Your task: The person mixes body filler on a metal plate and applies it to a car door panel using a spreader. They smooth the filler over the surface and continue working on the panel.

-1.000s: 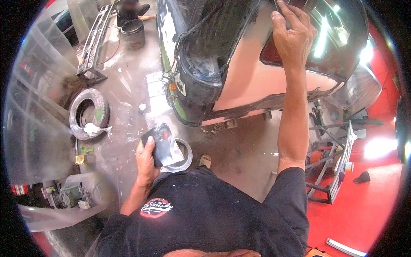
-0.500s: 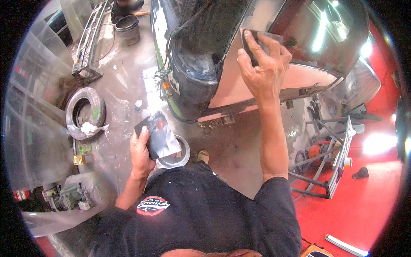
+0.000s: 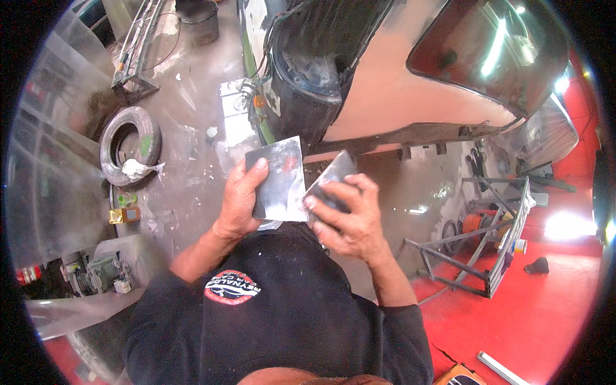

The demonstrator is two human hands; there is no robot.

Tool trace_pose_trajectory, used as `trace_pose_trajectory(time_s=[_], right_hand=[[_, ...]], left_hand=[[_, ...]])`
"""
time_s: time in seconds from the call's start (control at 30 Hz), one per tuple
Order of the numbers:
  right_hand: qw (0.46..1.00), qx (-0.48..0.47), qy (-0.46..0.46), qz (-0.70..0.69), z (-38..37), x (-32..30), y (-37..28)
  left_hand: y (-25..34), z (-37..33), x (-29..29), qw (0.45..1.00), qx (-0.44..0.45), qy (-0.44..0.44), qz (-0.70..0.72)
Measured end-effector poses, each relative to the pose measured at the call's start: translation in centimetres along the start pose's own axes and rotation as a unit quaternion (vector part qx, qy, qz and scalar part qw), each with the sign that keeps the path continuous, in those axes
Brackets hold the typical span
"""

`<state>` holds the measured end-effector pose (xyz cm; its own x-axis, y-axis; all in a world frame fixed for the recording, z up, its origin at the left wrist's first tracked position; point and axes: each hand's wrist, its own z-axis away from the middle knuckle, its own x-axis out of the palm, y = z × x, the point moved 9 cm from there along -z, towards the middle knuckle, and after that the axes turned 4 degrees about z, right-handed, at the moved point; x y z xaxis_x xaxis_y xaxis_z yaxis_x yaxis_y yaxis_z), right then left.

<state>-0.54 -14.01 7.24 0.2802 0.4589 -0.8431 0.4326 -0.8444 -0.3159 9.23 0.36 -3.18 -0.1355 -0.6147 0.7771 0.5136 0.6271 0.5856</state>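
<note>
My left hand is closed on a flat rectangular putty plate, its thumb lying on top. The plate is dark grey with a pale smear and a small reddish spot. My right hand grips a dark thin putty spreader, fingers bent over its face. The spreader is tilted with its lower edge at the plate's right edge; whether they touch I cannot tell. Beyond both hands stands a vehicle body with a pinkish panel around a dark window.
On the left floor lie a tyre with a whitish lump on it, a compressor-like machine and a black bucket. A metal frame stands at right, near a dark cap on red floor. Loose wires hang at the vehicle's corner.
My right hand has come down from the pinkish panel to the plate, still holding the spreader. My left hand has moved up and right with the plate.
</note>
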Motion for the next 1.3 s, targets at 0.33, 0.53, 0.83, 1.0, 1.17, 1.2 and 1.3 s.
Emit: trace_pose_trajectory(time_s=[0.33, 0.53, 0.83, 1.0, 1.17, 1.2, 1.3], right_hand=[[0.535, 0.310, 0.249, -0.746, 5.0, 1.9, 8.9], [0.907, 0.352, 0.144, -0.181, 2.4, -2.3, 7.4], [0.933, 0.349, 0.037, -0.082, 2.0, 3.7, 11.3], [0.937, 0.339, 0.040, -0.078, 1.0, 5.0, 11.7], [0.931, 0.354, 0.053, -0.071, 0.1, 5.3, 12.4], [0.932, 0.351, 0.056, -0.072, -0.1, 5.2, 12.4], [0.936, 0.337, 0.068, -0.070, -0.4, 4.8, 12.4]], left_hand=[[4.2, 2.1, -4.8, 0.990, 0.084, 0.108, 0.038], [2.0, 4.0, -9.8, 0.984, 0.053, 0.167, 0.021], [1.0, 4.7, -9.5, 0.986, 0.053, 0.152, 0.036], [0.6, 4.8, -9.0, 0.987, 0.044, 0.151, 0.020], [0.2, 4.5, -8.3, 0.991, 0.038, 0.129, 0.016], [0.1, 4.5, -8.1, 0.991, 0.036, 0.129, 0.016], [-0.1, 4.5, -7.9, 0.990, 0.032, 0.136, 0.009]])
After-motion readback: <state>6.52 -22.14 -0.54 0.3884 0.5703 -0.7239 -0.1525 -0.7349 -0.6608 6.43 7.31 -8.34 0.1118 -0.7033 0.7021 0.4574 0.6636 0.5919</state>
